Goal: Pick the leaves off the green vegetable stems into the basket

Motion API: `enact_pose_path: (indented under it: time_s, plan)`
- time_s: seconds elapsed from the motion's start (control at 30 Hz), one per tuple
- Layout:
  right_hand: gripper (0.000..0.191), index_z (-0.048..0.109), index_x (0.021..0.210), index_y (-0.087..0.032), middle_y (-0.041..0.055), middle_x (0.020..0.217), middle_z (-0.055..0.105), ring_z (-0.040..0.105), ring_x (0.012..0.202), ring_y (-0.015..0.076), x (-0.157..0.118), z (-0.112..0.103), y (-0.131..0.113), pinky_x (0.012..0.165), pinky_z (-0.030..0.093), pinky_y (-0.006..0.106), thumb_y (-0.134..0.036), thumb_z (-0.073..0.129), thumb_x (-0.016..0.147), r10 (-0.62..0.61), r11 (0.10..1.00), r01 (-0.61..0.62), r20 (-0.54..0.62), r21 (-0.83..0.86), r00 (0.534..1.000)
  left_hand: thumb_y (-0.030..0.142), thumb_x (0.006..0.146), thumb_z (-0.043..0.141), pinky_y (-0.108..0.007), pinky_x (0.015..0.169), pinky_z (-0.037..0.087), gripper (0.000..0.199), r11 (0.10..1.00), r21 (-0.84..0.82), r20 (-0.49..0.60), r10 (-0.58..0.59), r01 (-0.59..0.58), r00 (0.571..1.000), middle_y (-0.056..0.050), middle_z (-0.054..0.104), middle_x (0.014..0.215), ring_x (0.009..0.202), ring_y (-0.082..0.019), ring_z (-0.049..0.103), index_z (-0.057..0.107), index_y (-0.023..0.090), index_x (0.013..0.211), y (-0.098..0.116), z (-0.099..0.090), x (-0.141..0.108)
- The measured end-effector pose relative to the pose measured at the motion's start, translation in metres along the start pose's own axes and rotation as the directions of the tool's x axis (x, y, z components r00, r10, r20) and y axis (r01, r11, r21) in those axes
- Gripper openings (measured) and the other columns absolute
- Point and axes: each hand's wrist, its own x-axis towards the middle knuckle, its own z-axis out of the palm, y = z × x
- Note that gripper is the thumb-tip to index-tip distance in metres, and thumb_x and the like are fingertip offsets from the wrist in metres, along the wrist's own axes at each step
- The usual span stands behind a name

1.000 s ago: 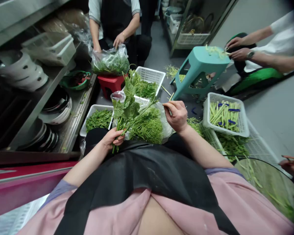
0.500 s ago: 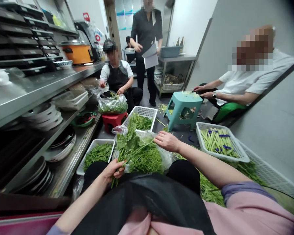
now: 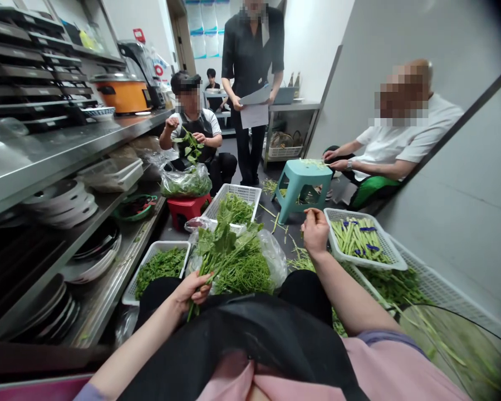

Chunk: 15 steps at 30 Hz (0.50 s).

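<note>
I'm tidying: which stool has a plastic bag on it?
The red stool: a clear plastic bag of greens sits on it. The teal stool bears pale scraps instead.

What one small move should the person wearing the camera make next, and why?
Probably bring the right hand over to the leafy bunch: the left hand grips its stems, while the right is raised apart from it.

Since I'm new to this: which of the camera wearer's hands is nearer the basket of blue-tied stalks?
Right. The right hand is raised just beside the basket in the picture; the left hand is farther off, across the bagged greens, holding leafy stems.
</note>
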Motion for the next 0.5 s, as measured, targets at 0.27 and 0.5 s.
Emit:
enact_pose_path:
  time_s: [0.27,0.5]
  plan:
    - [0.032,0.068,0.112,-0.015,0.0082,0.089,0.067,0.061,0.078,0.0123,-0.012,0.014,-0.025,0.071,0.049,0.021,-0.025,0.044,0.094,-0.556,0.577,0.762,0.541,-0.295,0.631,0.034,0.08,0.069,-0.012,0.031,0.02,0.041,0.993,-0.118,0.131,0.031,-0.015,0.991,0.01,0.032,0.043,0.03,0.001,0.017,0.039,0.016,0.06,0.027,0.023,0.005]
    - [0.046,0.056,0.133,-0.019,0.0113,0.112,0.062,0.056,0.095,0.0166,-0.01,0.024,-0.026,0.079,0.046,0.028,-0.011,0.039,0.091,-0.509,0.217,0.952,0.807,-0.217,0.3,0.035,0.075,0.075,-0.012,0.029,0.02,0.042,0.992,-0.127,0.186,0.038,-0.014,0.982,0.009,0.04,0.047,0.029,0.002,0.017,0.039,0.015,0.063,0.027,0.023,0.005]
